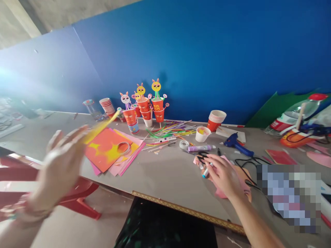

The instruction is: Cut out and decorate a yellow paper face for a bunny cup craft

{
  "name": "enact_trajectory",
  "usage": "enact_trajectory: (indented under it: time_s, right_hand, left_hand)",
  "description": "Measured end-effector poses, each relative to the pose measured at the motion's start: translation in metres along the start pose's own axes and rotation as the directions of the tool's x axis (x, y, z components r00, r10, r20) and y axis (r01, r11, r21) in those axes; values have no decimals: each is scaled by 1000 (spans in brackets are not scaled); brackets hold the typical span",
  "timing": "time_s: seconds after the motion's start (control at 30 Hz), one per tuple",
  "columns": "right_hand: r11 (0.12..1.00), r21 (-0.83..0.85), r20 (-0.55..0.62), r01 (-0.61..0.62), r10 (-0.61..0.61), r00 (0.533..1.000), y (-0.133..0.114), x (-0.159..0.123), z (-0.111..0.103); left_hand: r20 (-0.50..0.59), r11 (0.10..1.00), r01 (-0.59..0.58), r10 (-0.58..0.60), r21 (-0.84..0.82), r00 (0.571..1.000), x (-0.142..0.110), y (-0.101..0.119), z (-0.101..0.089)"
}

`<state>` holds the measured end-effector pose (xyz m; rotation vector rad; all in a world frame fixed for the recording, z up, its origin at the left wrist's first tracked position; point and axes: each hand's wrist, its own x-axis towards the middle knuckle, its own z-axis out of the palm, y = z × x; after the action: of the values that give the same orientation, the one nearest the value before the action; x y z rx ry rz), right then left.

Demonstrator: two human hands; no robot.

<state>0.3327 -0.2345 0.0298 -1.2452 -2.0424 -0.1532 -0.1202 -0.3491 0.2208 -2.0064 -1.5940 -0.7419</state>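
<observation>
My left hand [60, 162], smeared by motion, is raised over the left of the table. Its fingers are closed on a yellow paper strip [102, 128], also blurred. Below it lies a stack of coloured paper [103, 162] in orange, yellow and pink, with a tape roll [123, 148] on top. At the right, my right hand [223, 174] reaches over black-handled scissors [203, 156] with fingers bent and apart. Beside its thumb is a white marker [207, 171] with a blue end. Pink paper scraps [221, 193] lie under this hand.
Paper-cup rabbit figures [158, 103] stand by the blue wall, behind coloured sticks [176, 130]. A small white cup [202, 136], stacked cups [216, 120], a purple glue stick [199, 148] and a corded blue glue gun [238, 144] sit farther right. A red stool [82, 198] stands at left.
</observation>
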Motion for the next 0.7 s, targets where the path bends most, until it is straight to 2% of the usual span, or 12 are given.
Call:
enact_trajectory:
  time_s: [0.03, 0.1, 0.13, 0.17, 0.2, 0.27, 0.33, 0.4, 0.53, 0.6, 0.7]
  right_hand:
    - [1000, -1, -15, -10, 10, 1000, 1, -1, 0]
    - [1000, -2, -33, -27, 27, 999, 4, -3, 1]
    - [999, -3, -34, -33, 32, 999, 5, -3, 1]
    - [999, -4, -33, -37, 37, 999, 6, -4, 1]
    - [999, -4, -30, -40, 40, 999, 7, -5, 2]
    - [999, 3, -18, -44, 44, 999, 8, -5, 3]
    - [999, 20, -6, -49, 49, 999, 8, -5, 4]
    - [997, 44, -4, -55, 56, 998, 8, -5, 4]
    - [995, 62, -30, -76, 78, 997, 10, -4, 5]
    - [994, 61, -26, -92, 94, 995, 12, -4, 6]
    - [993, 62, -28, -102, 104, 994, 15, -4, 7]
  left_hand:
    - [117, 996, -91, 89, 10, 989, 2, 18, 20]
    - [196, 971, -231, 240, -66, 951, -5, 65, 60]
    - [269, 942, -299, 331, -155, 904, -15, 89, 78]
    - [349, 899, -355, 429, -257, 833, -26, 112, 95]
    - [416, 871, -362, 479, -332, 773, -37, 130, 110]
    - [525, 855, -308, 503, -418, 686, -58, 153, 131]
    - [593, 843, -238, 515, -483, 619, -70, 159, 142]
    - [638, 834, -196, 527, -516, 561, -74, 155, 146]
    - [676, 815, -221, 571, -536, 466, -68, 141, 148]
    - [646, 782, -254, 617, -569, 450, -62, 135, 152]
    - [547, 705, -305, 698, -641, 462, -52, 126, 160]
